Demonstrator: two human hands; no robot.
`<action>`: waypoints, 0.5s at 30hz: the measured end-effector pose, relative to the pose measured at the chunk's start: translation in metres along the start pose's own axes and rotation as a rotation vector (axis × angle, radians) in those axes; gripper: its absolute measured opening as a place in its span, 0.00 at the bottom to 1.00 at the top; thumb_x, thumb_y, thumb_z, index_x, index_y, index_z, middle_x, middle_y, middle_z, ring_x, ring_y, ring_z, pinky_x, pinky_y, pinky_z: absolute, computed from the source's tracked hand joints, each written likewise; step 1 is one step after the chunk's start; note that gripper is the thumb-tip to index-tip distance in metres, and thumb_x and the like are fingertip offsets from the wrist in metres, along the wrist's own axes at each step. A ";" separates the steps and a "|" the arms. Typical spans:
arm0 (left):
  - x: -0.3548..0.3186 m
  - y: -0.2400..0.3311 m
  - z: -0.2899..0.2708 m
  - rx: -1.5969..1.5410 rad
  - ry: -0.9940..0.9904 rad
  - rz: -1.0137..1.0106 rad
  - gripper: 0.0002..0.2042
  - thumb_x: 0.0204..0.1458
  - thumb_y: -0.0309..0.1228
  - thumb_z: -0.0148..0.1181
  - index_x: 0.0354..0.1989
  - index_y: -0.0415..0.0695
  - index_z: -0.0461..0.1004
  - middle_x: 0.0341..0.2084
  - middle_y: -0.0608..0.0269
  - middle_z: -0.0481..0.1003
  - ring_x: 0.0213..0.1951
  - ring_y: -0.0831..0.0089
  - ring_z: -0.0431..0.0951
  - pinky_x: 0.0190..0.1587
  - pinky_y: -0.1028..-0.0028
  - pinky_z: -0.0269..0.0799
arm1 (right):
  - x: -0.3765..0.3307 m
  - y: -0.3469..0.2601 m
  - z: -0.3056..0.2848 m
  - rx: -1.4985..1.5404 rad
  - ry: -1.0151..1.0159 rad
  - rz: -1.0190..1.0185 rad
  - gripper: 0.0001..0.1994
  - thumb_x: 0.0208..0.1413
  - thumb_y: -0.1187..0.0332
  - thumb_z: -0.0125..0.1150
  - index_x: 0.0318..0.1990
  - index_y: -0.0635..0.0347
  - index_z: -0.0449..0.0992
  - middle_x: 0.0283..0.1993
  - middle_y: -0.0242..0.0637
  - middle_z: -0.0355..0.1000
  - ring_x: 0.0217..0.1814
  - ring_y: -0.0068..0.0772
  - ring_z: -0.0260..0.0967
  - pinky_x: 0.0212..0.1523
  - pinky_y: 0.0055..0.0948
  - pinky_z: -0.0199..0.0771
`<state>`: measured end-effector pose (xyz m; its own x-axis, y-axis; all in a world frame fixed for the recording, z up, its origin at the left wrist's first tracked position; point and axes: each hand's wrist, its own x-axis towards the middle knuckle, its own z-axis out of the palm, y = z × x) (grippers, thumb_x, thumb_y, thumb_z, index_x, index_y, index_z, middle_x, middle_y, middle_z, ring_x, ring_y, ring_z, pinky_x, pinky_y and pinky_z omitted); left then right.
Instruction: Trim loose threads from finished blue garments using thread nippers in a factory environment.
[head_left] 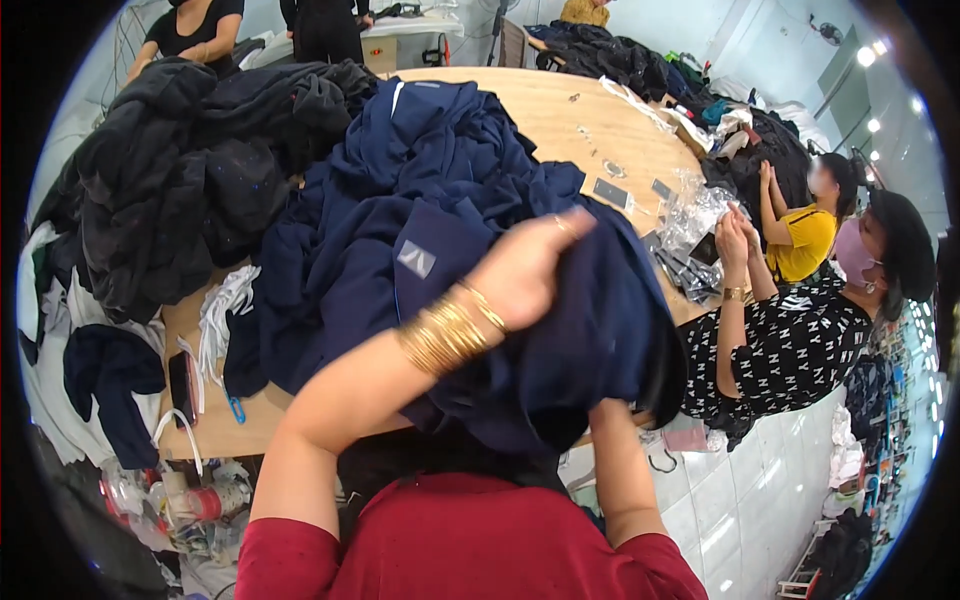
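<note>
A large heap of navy blue garments [430, 150] covers the table in front of me. My left hand [530, 270], with gold bangles on its wrist, is curled at the edge of a navy garment [620, 300] and seems to grip it; motion blurs the fingers. That garment hangs over the table's near edge. Under its folds my right hand disappears; only my right forearm [625, 470] shows, so its fingers are hidden. Left of my left hand, a small grey patch [415, 258] marks the navy cloth.
A black garment pile [200, 170] lies at the left, near white straps [228, 310], a phone [182, 385] and a blue clip [236, 410]. On the right are two phones, clear plastic bags [690, 210] and two people seated close to the wooden table [560, 110]. Others stand behind.
</note>
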<state>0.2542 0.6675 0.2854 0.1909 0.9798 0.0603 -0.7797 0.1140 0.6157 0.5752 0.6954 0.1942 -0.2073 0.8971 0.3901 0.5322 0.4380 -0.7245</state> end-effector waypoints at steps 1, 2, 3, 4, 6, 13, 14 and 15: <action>-0.008 0.017 -0.025 -0.026 -0.001 0.003 0.16 0.55 0.38 0.53 0.43 0.37 0.69 0.38 0.61 0.74 0.46 0.73 0.72 0.54 0.70 0.64 | -0.001 0.004 -0.004 0.000 -0.016 0.018 0.12 0.52 0.77 0.47 0.42 0.64 0.74 0.37 0.36 0.74 0.33 0.28 0.70 0.34 0.25 0.70; -0.013 0.027 -0.040 -0.051 -0.007 0.003 0.20 0.53 0.38 0.56 0.49 0.35 0.65 0.43 0.60 0.72 0.50 0.72 0.69 0.57 0.70 0.61 | -0.002 0.009 -0.008 -0.001 -0.026 0.037 0.12 0.52 0.76 0.47 0.42 0.64 0.74 0.37 0.36 0.74 0.33 0.28 0.70 0.34 0.25 0.70; -0.021 0.014 -0.040 0.303 0.041 0.205 0.28 0.49 0.37 0.61 0.54 0.35 0.58 0.49 0.58 0.67 0.54 0.69 0.65 0.59 0.70 0.57 | -0.002 0.013 -0.013 -0.003 -0.034 0.056 0.12 0.52 0.76 0.47 0.43 0.64 0.74 0.37 0.36 0.74 0.33 0.28 0.70 0.34 0.25 0.70; -0.033 -0.004 -0.039 0.660 0.083 0.403 0.37 0.45 0.36 0.66 0.59 0.35 0.51 0.55 0.55 0.62 0.58 0.66 0.60 0.61 0.69 0.53 | -0.004 0.018 -0.017 -0.005 -0.037 0.076 0.12 0.52 0.76 0.47 0.43 0.64 0.74 0.37 0.36 0.74 0.33 0.28 0.70 0.34 0.25 0.70; -0.044 -0.044 -0.042 1.032 0.095 0.409 0.51 0.35 0.35 0.72 0.63 0.37 0.40 0.62 0.50 0.51 0.63 0.61 0.50 0.65 0.68 0.43 | -0.005 0.025 -0.022 -0.001 -0.055 0.107 0.12 0.52 0.76 0.47 0.43 0.64 0.74 0.37 0.36 0.74 0.33 0.28 0.70 0.34 0.25 0.70; -0.055 -0.056 -0.075 1.718 0.302 0.426 0.25 0.38 0.26 0.59 0.49 0.41 0.62 0.41 0.50 0.69 0.44 0.51 0.71 0.46 0.61 0.69 | -0.002 0.039 -0.059 -0.047 -0.135 0.213 0.12 0.52 0.75 0.47 0.43 0.64 0.74 0.36 0.35 0.74 0.32 0.28 0.70 0.33 0.25 0.70; -0.060 -0.050 -0.076 1.720 0.273 0.391 0.22 0.39 0.26 0.58 0.48 0.44 0.64 0.39 0.53 0.69 0.43 0.53 0.71 0.44 0.61 0.69 | -0.003 0.041 -0.065 -0.057 -0.143 0.232 0.12 0.52 0.75 0.47 0.43 0.64 0.74 0.36 0.35 0.74 0.32 0.28 0.70 0.33 0.25 0.70; -0.068 -0.044 -0.076 1.796 0.284 0.297 0.20 0.41 0.27 0.57 0.46 0.47 0.65 0.38 0.56 0.70 0.41 0.55 0.73 0.41 0.61 0.70 | -0.003 0.043 -0.071 -0.064 -0.150 0.251 0.12 0.52 0.75 0.47 0.43 0.64 0.74 0.36 0.35 0.74 0.32 0.28 0.70 0.33 0.25 0.70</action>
<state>0.2302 0.6083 0.1944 -0.0608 0.9491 0.3090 0.7712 -0.1519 0.6182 0.6569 0.7072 0.2015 -0.1792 0.9774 0.1118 0.6320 0.2014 -0.7483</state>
